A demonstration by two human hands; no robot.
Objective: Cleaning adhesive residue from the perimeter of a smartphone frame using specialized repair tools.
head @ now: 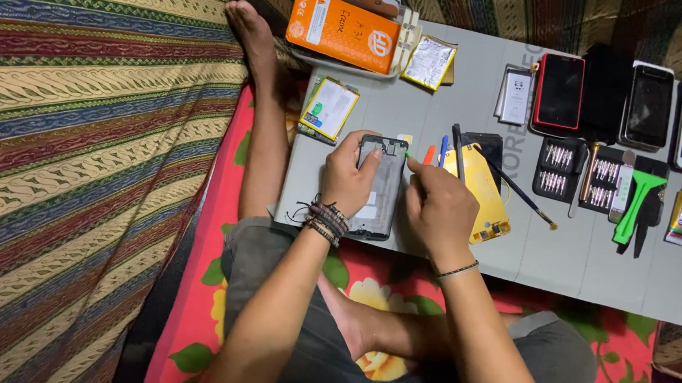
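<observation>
Grey board (558, 260) (striped cloth (85, 121) beside)

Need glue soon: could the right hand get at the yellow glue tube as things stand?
Probably yes. The right hand is at the opened phone; the yellow glue tube lies uncovered beyond the green tool, nothing over it.

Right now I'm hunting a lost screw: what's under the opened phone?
The opened phone lies on the grey board, held by the left hand. Whatever is beneath it is covered by the phone.
</observation>
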